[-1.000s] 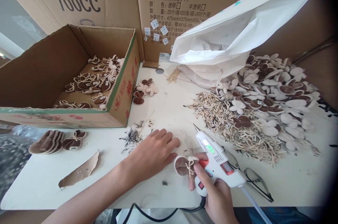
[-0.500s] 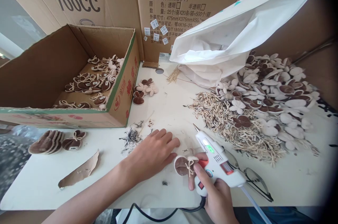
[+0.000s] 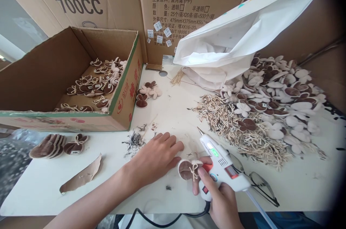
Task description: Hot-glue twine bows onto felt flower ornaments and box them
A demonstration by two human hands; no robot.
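Note:
My right hand (image 3: 220, 196) is wrapped round the handle of a white hot glue gun (image 3: 220, 162), whose metal nozzle points up and left. Between its thumb and fingers, the same hand pinches a brown-and-cream plush bow piece (image 3: 186, 170) with a small cord bow tied on it. My left hand (image 3: 159, 155) lies palm down on the table, just left of that piece, fingers loosely bent and nothing visible in them; its palm side is hidden. Dark thread scraps (image 3: 133, 142) lie beyond my left wrist. Eyeglasses (image 3: 261, 185) rest partly behind the glue gun.
An open carton (image 3: 127, 95) at left holds several finished bow pieces. Tied cords (image 3: 240, 137) and plush shapes (image 3: 294, 95) are heaped at right under a white bag (image 3: 216, 56). A torn cardboard strip (image 3: 81, 176) and stacked plush pieces (image 3: 48, 146) lie front left. A black cable (image 3: 162, 224) crosses the front edge.

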